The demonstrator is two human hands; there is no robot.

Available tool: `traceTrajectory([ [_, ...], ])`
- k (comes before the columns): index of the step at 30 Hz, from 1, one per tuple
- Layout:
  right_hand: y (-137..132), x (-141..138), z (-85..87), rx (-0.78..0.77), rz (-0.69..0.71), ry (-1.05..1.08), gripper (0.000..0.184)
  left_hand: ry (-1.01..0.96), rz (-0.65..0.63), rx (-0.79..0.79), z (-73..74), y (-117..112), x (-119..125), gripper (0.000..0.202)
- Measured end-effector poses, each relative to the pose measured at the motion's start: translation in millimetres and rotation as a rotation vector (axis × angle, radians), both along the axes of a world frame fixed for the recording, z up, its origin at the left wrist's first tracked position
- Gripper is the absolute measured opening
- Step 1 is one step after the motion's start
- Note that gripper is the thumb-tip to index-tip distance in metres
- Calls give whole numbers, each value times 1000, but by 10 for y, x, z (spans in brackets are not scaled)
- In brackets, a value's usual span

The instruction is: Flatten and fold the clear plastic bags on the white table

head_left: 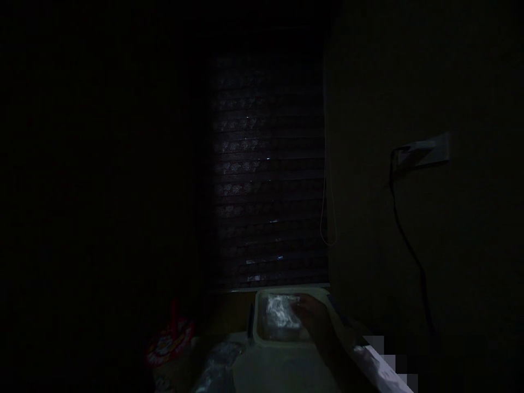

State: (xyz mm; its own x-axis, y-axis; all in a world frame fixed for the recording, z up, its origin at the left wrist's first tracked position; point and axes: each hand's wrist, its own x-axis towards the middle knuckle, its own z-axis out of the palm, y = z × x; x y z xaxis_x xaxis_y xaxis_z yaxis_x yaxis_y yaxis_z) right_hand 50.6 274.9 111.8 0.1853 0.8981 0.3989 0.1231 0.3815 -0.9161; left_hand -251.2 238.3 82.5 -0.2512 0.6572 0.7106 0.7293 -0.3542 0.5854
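The room is very dark. My right hand [314, 319] reaches in from the lower right, over a pale rectangular container [258, 327] at the bottom centre. Its fingers rest on or just above crinkled clear plastic [280, 312] inside the container. It is too dim to make out whether the fingers are closed on the plastic. A light sleeve [374, 363] shows on the forearm. My left hand is out of view.
A closed slatted blind [268, 174] with a hanging cord [327, 218] fills the window behind. A wall socket [421, 150] with a dark cable is on the right wall. A red-and-white packet [172, 341] and a clear bag [219, 360] lie at the lower left.
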Motion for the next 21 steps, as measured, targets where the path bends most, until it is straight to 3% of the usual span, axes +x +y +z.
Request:
traceTrajectory([
  [4,442,-187,148,-106,-78,-14,23,9,61,63,-139,58,121,29],
  [11,682,-289,35,-195,-164,-296,10,21,90,65,-127,81,43,32],
  [17,448,-248,231,-127,-263,-509,22,51,58,64,17,-21,-81,30],
  [19,236,-240,205,-26,-273,-561,28,42,48,58,48,-40,-82,29],
  [21,-34,-251,15,260,-199,-662,30,22,38,54,66,-41,-58,33],
])
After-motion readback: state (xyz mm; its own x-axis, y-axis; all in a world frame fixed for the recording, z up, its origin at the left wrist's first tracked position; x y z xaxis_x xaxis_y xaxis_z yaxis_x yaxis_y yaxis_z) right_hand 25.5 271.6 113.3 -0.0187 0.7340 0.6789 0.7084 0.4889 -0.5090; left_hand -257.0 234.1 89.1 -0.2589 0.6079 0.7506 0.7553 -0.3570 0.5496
